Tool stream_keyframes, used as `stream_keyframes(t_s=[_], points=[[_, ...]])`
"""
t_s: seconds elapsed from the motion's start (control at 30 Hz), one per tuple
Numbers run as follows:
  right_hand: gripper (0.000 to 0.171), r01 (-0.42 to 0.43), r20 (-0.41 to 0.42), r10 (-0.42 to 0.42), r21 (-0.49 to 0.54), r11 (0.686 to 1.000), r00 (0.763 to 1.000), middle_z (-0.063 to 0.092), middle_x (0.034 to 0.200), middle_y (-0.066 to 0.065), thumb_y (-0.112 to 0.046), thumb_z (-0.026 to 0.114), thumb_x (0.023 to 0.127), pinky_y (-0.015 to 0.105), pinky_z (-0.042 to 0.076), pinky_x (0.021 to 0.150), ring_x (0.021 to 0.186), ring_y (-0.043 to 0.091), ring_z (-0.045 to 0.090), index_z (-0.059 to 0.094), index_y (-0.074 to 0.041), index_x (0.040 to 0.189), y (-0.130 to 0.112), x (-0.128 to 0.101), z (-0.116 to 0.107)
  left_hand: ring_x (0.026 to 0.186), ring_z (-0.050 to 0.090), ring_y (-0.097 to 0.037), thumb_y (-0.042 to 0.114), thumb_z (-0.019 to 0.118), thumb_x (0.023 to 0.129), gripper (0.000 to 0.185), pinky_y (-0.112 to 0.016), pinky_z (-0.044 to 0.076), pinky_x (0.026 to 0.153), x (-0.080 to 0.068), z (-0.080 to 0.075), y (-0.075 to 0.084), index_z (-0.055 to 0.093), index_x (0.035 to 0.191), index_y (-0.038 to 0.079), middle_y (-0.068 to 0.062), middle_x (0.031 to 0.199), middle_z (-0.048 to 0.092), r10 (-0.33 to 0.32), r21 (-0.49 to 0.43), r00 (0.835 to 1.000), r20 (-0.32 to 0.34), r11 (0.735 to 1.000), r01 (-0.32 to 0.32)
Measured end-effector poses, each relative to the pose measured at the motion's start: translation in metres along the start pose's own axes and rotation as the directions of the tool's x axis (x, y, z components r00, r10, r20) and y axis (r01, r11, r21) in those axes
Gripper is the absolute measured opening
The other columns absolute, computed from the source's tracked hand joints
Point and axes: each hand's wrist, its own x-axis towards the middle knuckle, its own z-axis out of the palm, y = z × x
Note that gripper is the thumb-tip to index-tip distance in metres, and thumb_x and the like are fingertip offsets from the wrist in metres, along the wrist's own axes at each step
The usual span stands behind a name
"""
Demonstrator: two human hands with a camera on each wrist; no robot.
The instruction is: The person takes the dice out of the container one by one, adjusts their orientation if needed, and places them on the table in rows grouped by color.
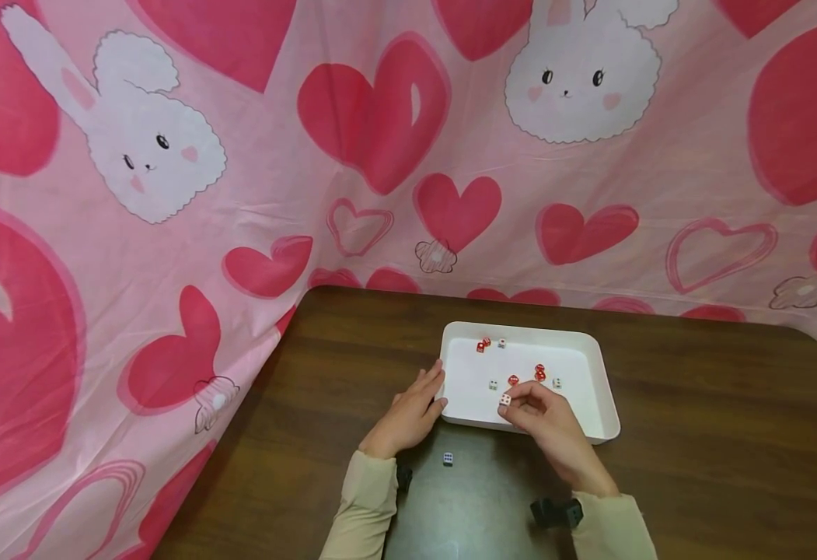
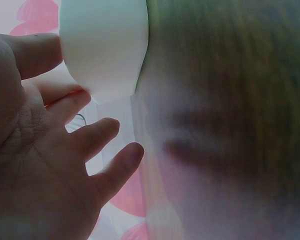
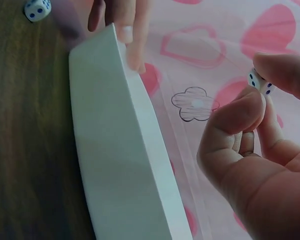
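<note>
A white die (image 3: 260, 81) is pinched between the thumb and index finger of my right hand (image 1: 551, 424), above the near side of a white tray (image 1: 600, 389). My left hand (image 1: 408, 412) rests against the tray's left end with its fingers fairly straight; the left wrist view shows the fingers (image 2: 117, 165) spread, some touching the tray wall. Inside the tray lie several red dice, such as a red die (image 1: 514, 380), and several white ones, including a white die (image 1: 494, 384). Another white die (image 1: 448, 459) with dark pips sits on the table in front of the tray, between my forearms.
The dark wooden table (image 1: 716, 420) carries the tray near its middle. A pink cloth (image 1: 394, 93) printed with hearts and rabbits hangs behind and along the left side. Black straps (image 1: 556, 513) circle my wrists.
</note>
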Motion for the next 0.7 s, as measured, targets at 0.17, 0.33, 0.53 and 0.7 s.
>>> stream_keyframes(t_s=[0.17,0.33,0.53,0.7], points=[[0.028,-0.009,0.016,0.009,0.0,1.0,1.0,0.058,0.085,0.004,-0.009,0.072,0.084,0.024,0.05,0.069,0.075,0.013,0.056,0.057,0.003,0.105,0.002,-0.004,0.005,0.149,0.018,-0.029,0.028,0.046,0.102,0.056,-0.063,0.023,0.112,0.001,0.0,0.0,0.029,0.152,0.008,0.0,0.162,0.018,-0.002,-0.009,1.0,0.003,1.0,0.002],[0.031,0.006,0.04,-0.005,-0.029,1.0,0.999,0.059,0.087,0.004,-0.007,0.074,0.082,0.02,0.05,0.071,0.078,0.011,0.06,0.059,0.005,0.106,0.005,-0.007,0.007,0.149,0.018,-0.03,0.027,0.046,0.102,0.056,-0.063,0.023,0.111,0.001,-0.001,0.0,0.029,0.152,0.008,-0.001,0.162,0.018,0.005,-0.015,1.0,0.003,1.0,-0.005],[0.031,0.004,0.065,-0.002,-0.041,0.999,0.998,0.06,0.087,0.006,-0.009,0.076,0.081,0.021,0.05,0.072,0.077,0.011,0.062,0.061,0.005,0.105,0.008,-0.01,0.01,0.149,0.019,-0.033,0.027,0.047,0.102,0.056,-0.065,0.023,0.11,0.0,-0.001,0.0,0.03,0.151,0.007,-0.002,0.162,0.019,0.007,-0.017,1.0,0.0,1.0,-0.007],[0.031,-0.017,0.073,0.02,-0.053,0.998,0.997,0.061,0.086,0.006,-0.01,0.076,0.081,0.022,0.05,0.071,0.076,0.012,0.061,0.062,0.005,0.104,0.01,-0.012,0.011,0.149,0.018,-0.031,0.029,0.047,0.102,0.056,-0.065,0.022,0.111,0.0,-0.001,0.0,0.029,0.152,0.009,0.0,0.162,0.018,-0.006,-0.017,1.0,0.006,1.0,0.006]])
